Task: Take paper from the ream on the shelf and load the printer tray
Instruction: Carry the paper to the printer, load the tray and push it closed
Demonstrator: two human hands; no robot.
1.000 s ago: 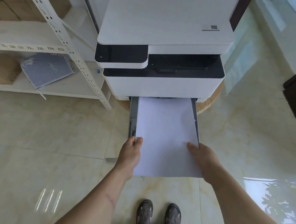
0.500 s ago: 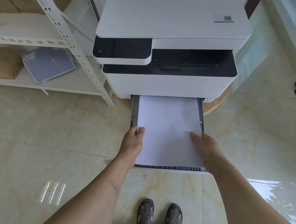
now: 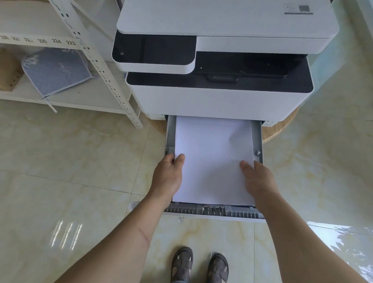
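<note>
A white stack of paper (image 3: 212, 162) lies flat inside the pulled-out grey printer tray (image 3: 212, 212), its far end under the printer body. The white and black printer (image 3: 218, 99) stands on a round wooden base. My left hand (image 3: 168, 177) grips the paper's left edge, thumb on top. On the right edge rests my right hand (image 3: 258, 182), fingers pressing on the sheet and thumb side over the tray wall. The tray's near ribbed end shows bare in front of the paper.
A white metal shelf (image 3: 95, 56) stands at the left with a blue-grey cushion (image 3: 55, 69) and a cardboard box (image 3: 3, 71) on its lower board. Glossy tiled floor surrounds the printer. My sandalled feet (image 3: 200, 269) stand just before the tray.
The paper has slid forward into the tray and dropped flat; one second ago its near end hung out past the tray front. Both hands moved with it toward the printer.
</note>
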